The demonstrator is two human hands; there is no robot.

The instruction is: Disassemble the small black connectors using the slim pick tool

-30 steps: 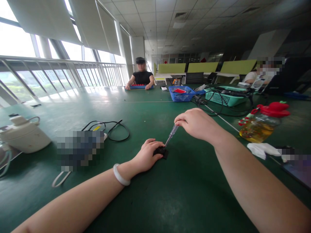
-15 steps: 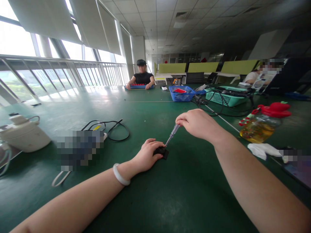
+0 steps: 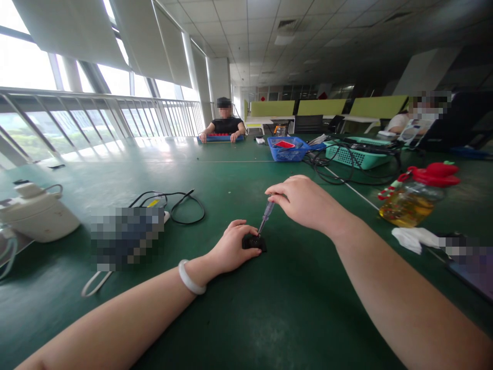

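A small black block [image 3: 254, 243] lies on the green table [image 3: 308, 308]. Around its left side, my left hand [image 3: 231, 246] grips it between thumb and fingers, with a white band on the wrist. My right hand [image 3: 302, 200] is closed on the top of a screwdriver [image 3: 266, 217] with a clear handle. The screwdriver leans slightly right, and its metal tip meets the top of the block near my left fingertips. The exact spot under the tip is too small to make out.
On the left are a white container [image 3: 40, 213], a blurred dark object [image 3: 127, 239] and a black cable [image 3: 187, 208]. Blue basket [image 3: 288, 149], green basket [image 3: 356, 154] and tangled cables stand behind. A red-lidded jar [image 3: 412, 200] and white tissue [image 3: 416, 239] are at right; a person [image 3: 227, 125] sits opposite.
My right hand has moved a little left, bringing the screwdriver more upright and its tip slightly left. The black block has turned slightly, and my left fingers have shifted on it.
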